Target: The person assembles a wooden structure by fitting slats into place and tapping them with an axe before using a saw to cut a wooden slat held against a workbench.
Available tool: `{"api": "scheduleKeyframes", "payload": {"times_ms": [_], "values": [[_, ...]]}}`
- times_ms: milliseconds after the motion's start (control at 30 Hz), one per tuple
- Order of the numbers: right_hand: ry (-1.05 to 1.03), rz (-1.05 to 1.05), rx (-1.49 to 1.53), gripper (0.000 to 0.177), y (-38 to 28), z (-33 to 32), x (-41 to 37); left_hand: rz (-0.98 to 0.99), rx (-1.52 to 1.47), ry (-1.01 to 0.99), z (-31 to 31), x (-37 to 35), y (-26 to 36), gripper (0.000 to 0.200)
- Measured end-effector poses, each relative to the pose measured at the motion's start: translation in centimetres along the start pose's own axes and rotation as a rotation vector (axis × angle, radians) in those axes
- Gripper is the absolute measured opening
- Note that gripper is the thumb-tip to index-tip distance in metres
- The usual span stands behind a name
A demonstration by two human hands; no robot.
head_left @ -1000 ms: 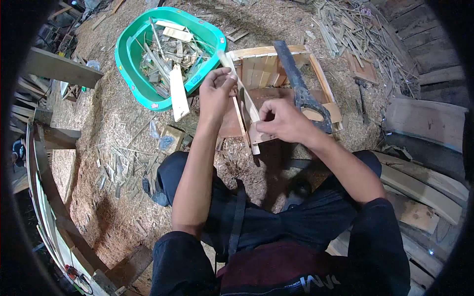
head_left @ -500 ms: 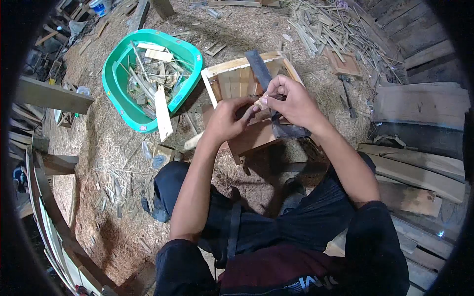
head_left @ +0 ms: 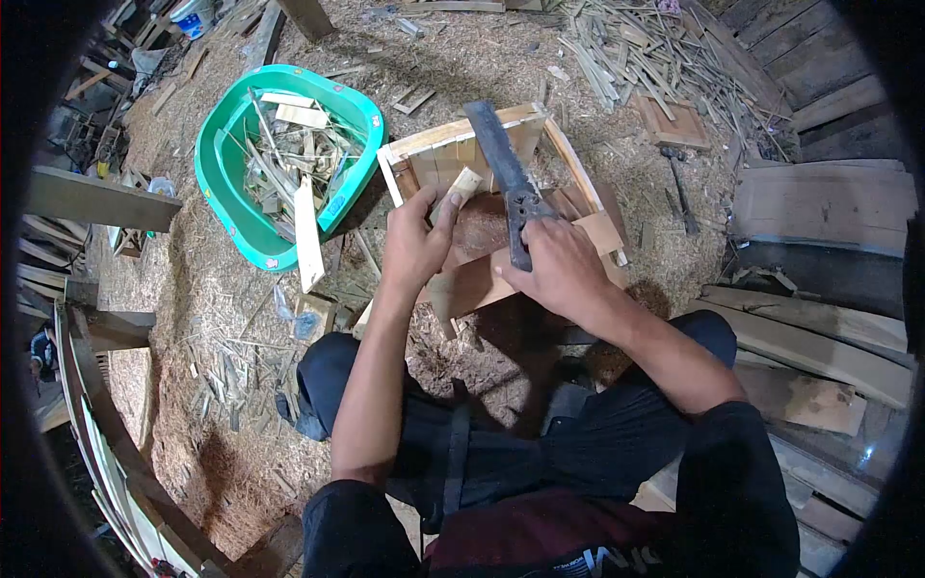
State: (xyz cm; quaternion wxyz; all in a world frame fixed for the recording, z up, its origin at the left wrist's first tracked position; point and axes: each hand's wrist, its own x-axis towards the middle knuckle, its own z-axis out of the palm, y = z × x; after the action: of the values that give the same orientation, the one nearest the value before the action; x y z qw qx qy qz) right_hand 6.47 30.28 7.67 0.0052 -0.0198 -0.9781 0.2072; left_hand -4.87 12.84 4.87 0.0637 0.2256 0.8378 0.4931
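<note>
My left hand (head_left: pixel 419 236) is closed around a small pale wood piece (head_left: pixel 462 185), which sticks up past the thumb and forefinger. A dark tool with a long flat blade (head_left: pixel 498 144) rises from my right hand (head_left: pixel 559 265); its fingers are wrapped round the lower end. Both hands are over a wooden frame or box (head_left: pixel 467 133) with pale edges, standing on the ground in front of my knees. A reddish-brown board (head_left: pixel 482 284) lies below the hands, partly covered by them.
A green plastic tub (head_left: pixel 217 183) with wood scraps stands at the left, a pale slat (head_left: pixel 306 236) leaning over its rim. Long planks (head_left: pixel 809 342) lie at the right. Thin offcuts (head_left: pixel 626 58) are heaped at the upper right, and shavings cover the ground.
My hands have moved apart from their shared hold on the small piece. The right hand now grips the dark tool, which has been raised off the board. The left hand keeps the wood piece.
</note>
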Motion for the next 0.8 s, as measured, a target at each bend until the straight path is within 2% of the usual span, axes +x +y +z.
{"api": "scheduleKeyframes", "payload": {"times_ms": [100,200,233,267,367,400,500,567,600,633,667,700,733,767,800], "values": [[-0.022,0.109,0.175,0.036,0.0,-1.2,0.7,-0.167,-0.053,-0.044,-0.6,-0.3,0.9,0.026],[0.011,0.19,0.415,0.03,0.3,-1.9,1.5,-0.124,-0.018,0.0,-1.7,-0.6,1.5,0.025],[0.022,0.216,0.493,0.029,0.5,-2.0,1.8,-0.131,-0.031,0.036,-2.1,-0.8,1.8,0.023],[0.074,0.14,0.564,0.025,1.3,-1.3,1.7,-0.138,-0.044,0.073,-2.5,-1.0,2.2,0.022],[0.156,0.213,0.834,0.026,0.1,-2.1,2.0,-0.204,-0.098,0.191,-3.6,-1.9,2.5,0.022],[0.097,0.245,1.048,0.022,-1.0,-3.2,1.9,-0.232,-0.119,0.222,-4.1,-2.3,2.8,0.022],[0.022,0.242,1.358,0.017,-3.6,-5.7,2.0,-0.319,-0.048,0.232,-6.8,-4.0,4.4,0.022],[0.012,0.284,1.236,0.019,-6.7,-7.3,1.9,-0.241,-0.062,0.263,-8.6,-5.2,6.5,0.02],[-0.012,0.301,1.174,0.02,-8.6,-8.2,1.9,-0.35,-0.054,0.262,-9.6,-6.0,7.5,0.023],[-0.033,0.316,1.111,0.021,-10.4,-8.9,2.1,-0.106,-0.006,0.36,-10.6,-6.1,8.7,0.025],[0.032,0.189,1.093,0.026,-11.7,-8.1,2.0,-0.143,-0.05,0.343,-11.6,-6.7,10.1,0.025],[0.011,0.212,1.227,0.028,-14.2,-9.1,2.1,-0.18,-0.097,0.327,-13.1,-7.3,12.0,0.026],[0.012,0.186,1.224,0.027,-16.2,-10.1,2.4,-0.275,-0.039,0.236,-15.1,-7.9,13.9,0.023],[0.009,0.16,1.221,0.027,-17.9,-11.2,2.6,-0.149,0.022,0.266,-16.6,-8.4,15.1,0.024],[-0.029,0.154,1.245,0.027,-19.6,-12.5,2.6,-0.144,-0.013,0.287,-17.9,-9.2,16.2,0.025]]}}
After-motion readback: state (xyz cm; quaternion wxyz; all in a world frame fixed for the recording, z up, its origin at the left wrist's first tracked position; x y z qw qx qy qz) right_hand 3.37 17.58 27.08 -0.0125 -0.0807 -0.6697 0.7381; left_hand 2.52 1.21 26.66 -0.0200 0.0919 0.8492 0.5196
